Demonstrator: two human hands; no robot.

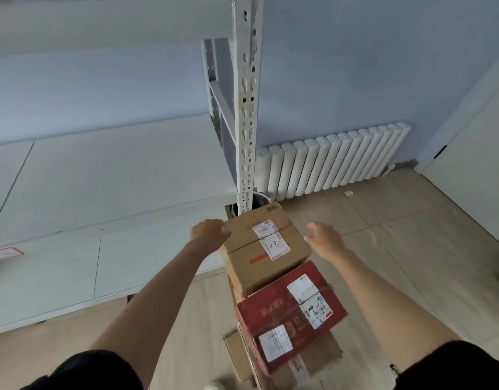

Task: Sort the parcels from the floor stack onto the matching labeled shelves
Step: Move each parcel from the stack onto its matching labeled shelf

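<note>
We see a brown box [266,246] with a white label marked "1-2", our left hand [210,231] curled on its left corner, our right hand [324,239] spread beside it.

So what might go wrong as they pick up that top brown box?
The left hand touches the brown box at its corner while the right hand is open and apart from it; a one-sided lift could tip it. The red box beneath sits skewed on the stack, so it might slide. The shelf post stands close, so the box could bump it.
</note>
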